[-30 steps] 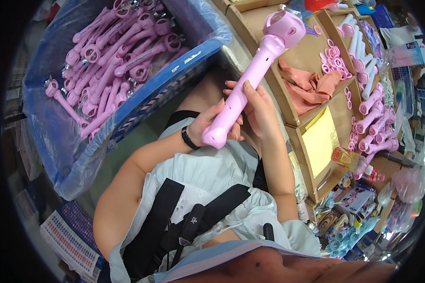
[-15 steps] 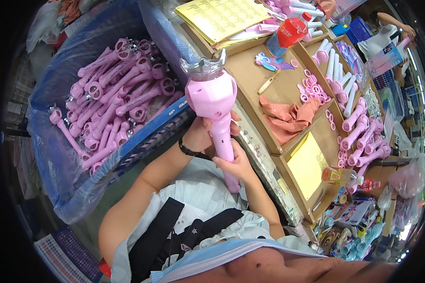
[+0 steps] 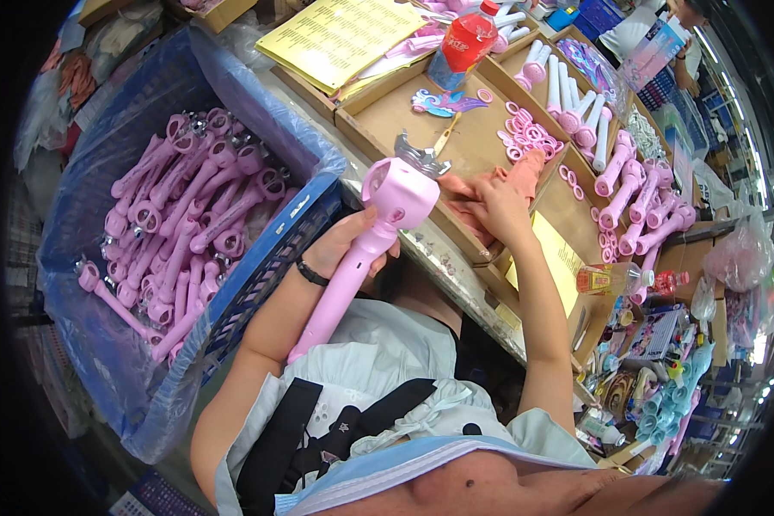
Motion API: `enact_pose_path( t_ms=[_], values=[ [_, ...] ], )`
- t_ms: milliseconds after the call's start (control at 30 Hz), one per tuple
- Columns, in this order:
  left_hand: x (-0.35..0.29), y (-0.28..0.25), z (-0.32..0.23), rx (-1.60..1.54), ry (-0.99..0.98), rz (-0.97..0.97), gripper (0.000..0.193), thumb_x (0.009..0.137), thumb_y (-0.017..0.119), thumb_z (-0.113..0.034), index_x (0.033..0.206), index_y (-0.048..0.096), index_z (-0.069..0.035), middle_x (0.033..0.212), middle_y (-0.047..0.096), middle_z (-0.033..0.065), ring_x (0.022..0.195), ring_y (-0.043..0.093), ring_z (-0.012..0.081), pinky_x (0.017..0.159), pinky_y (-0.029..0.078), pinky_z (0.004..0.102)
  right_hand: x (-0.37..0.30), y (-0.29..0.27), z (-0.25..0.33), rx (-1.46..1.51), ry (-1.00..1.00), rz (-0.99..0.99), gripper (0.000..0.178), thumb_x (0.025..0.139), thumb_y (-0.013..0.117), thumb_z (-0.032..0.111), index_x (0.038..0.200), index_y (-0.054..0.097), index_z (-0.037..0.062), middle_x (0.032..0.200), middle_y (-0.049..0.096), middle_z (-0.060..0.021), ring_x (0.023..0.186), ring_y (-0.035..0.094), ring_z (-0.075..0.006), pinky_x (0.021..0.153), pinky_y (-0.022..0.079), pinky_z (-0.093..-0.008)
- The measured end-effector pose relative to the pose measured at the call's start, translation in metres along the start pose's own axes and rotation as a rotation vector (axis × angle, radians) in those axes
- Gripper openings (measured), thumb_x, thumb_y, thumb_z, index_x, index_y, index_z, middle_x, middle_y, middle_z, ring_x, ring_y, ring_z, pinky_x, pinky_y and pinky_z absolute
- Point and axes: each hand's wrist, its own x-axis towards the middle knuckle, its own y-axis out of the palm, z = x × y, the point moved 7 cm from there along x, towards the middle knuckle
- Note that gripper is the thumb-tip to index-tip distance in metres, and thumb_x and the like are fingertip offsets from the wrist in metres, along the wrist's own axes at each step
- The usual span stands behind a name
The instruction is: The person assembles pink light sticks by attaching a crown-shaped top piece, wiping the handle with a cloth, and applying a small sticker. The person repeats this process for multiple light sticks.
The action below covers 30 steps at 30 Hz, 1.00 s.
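My left hand (image 3: 342,245) is wrapped around the neck of a pink toy wand (image 3: 346,279). The wand leans, with its faceted head and silver crown (image 3: 421,156) up toward the table and its handle end near my lap. My right hand (image 3: 499,206) reaches into a shallow cardboard tray (image 3: 387,125) on the table, its fingers closed on a crumpled orange cloth (image 3: 527,175). Near the cloth lie several small pink rings (image 3: 525,131), a thin tool with a pale handle (image 3: 443,138) and a blue-and-pink winged ornament (image 3: 447,102).
On the left, a blue plastic crate (image 3: 314,193) lined with film holds many pink wands. Yellow printed sheets (image 3: 340,43) and a red-labelled bottle (image 3: 464,45) stand at the back. Pink handles (image 3: 654,193) are piled right, beside a clear bottle (image 3: 611,279).
My right hand has left the wand and moved right onto the orange cloth. My left hand keeps the wand, which has tilted with its crown to the right and come lower.
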Motion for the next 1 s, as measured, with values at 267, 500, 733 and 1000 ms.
enact_pose_path(
  t_ms=[267, 500, 733, 1000],
  values=[
    [0.013, -0.009, 0.009, -0.121, 0.019, -0.048, 0.051, 0.094, 0.045, -0.049, 0.114, 0.051, -0.002, 0.084, 0.062, 0.0174, 0.054, 0.06, 0.0186, 0.045, 0.05, 0.026, -0.031, -0.044, 0.074, 0.659, -0.076, -0.366, 0.012, 0.075, 0.061, 0.006, 0.086, 0.064, 0.0104, 0.095, 0.059, -0.0072, 0.092, 0.054, -0.0272, 0.083, 0.041, -0.0377],
    [0.015, 0.007, 0.003, 0.255, 0.062, -0.184, 0.045, 0.092, 0.054, -0.042, 0.114, 0.045, -0.004, 0.077, 0.06, 0.0081, 0.05, 0.059, 0.0111, 0.042, 0.049, 0.0208, -0.013, -0.012, 0.106, 0.5, -0.068, -0.524, 0.018, 0.082, 0.059, 0.016, 0.099, 0.064, 0.0125, 0.124, 0.046, -0.0145, 0.117, 0.037, -0.0353, 0.098, 0.028, -0.0457],
    [0.004, 0.019, 0.015, -0.046, 0.01, 0.044, 0.06, 0.088, 0.052, -0.052, 0.114, 0.048, 0.003, 0.078, 0.06, 0.0177, 0.048, 0.057, 0.0168, 0.04, 0.048, 0.0237, -0.006, -0.01, 0.027, 0.836, 0.27, -0.593, 0.03, 0.097, 0.039, 0.017, 0.117, 0.056, 0.0018, 0.127, 0.039, -0.0155, 0.121, 0.039, -0.0276, 0.102, 0.031, -0.0371],
    [0.005, 0.019, 0.015, -0.174, 0.026, 0.122, 0.065, 0.09, 0.047, -0.054, 0.113, 0.049, 0.007, 0.079, 0.06, 0.0222, 0.045, 0.056, 0.0181, 0.036, 0.046, 0.025, -0.023, 0.0, -0.012, 0.656, 0.491, -0.474, 0.029, 0.094, 0.044, 0.013, 0.116, 0.056, -0.0025, 0.114, 0.046, -0.0107, 0.109, 0.047, -0.0188, 0.095, 0.037, -0.03]
  ],
)
